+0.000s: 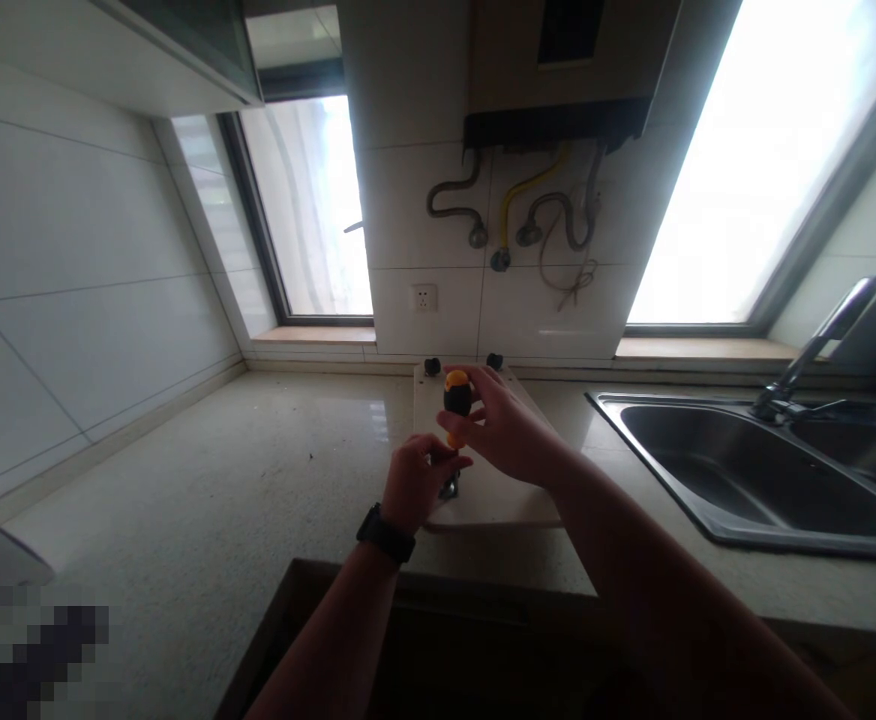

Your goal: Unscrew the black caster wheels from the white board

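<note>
An upright screwdriver with an orange and black handle is in my right hand, its fingers wrapped about the grip. Just below, my left hand pinches around the screwdriver's lower shaft; the tip is hidden by the fingers. Under them a small shiny metal fitting sits on a pale flat board, which lies on the countertop. Two dark round knobs or feet, one at the left and one at the right, stand at the board's far edge.
A steel double sink with a tall faucet is on the right of the pale countertop. Behind are a wall socket, hoses and valves under a wall-mounted heater. A white object lies at the near left.
</note>
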The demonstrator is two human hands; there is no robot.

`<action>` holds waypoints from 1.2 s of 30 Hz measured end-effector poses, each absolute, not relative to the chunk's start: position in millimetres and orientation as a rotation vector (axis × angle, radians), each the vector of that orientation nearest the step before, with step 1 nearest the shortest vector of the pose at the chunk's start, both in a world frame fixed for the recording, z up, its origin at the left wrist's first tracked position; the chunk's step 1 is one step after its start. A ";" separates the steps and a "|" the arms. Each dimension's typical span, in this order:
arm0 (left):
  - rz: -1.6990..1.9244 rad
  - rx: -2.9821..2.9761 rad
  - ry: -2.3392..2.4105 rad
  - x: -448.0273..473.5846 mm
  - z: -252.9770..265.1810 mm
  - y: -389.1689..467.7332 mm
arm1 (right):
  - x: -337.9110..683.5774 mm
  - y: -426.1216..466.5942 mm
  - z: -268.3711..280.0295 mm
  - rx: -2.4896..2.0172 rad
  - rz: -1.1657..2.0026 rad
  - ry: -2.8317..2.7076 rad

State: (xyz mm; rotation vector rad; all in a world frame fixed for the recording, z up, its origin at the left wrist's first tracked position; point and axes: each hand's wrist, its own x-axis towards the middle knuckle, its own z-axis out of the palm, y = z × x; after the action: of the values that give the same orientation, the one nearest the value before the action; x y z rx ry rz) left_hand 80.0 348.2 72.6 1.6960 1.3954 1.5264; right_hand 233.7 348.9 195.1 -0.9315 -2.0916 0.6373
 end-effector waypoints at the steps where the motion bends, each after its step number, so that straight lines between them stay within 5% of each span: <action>1: 1.536 1.701 1.398 81.3 71.4 349.0 | 233.4 348.1 195.3 -0.968 0.600 -2.080; 6: 1.500 1.750 1.395 82.9 69.1 349.0 | 233.6 351.2 192.9 -1.057 0.499 -1.993; 16: 1.431 1.942 1.226 73.9 74.7 340.5 | 239.0 360.1 181.4 -0.608 0.996 -1.838; 26: 1.512 1.802 1.400 86.7 74.4 340.8 | 240.6 348.9 185.9 -0.889 0.580 -1.958; 36: 1.525 1.773 1.390 84.2 74.2 342.0 | 244.9 351.3 184.4 -0.751 0.806 -1.857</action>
State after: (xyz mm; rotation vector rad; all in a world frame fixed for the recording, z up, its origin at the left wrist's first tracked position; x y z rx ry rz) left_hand 84.2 342.0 74.2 1.7734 1.3904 1.5249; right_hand 244.9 351.3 184.4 -0.7513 -1.8568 0.8060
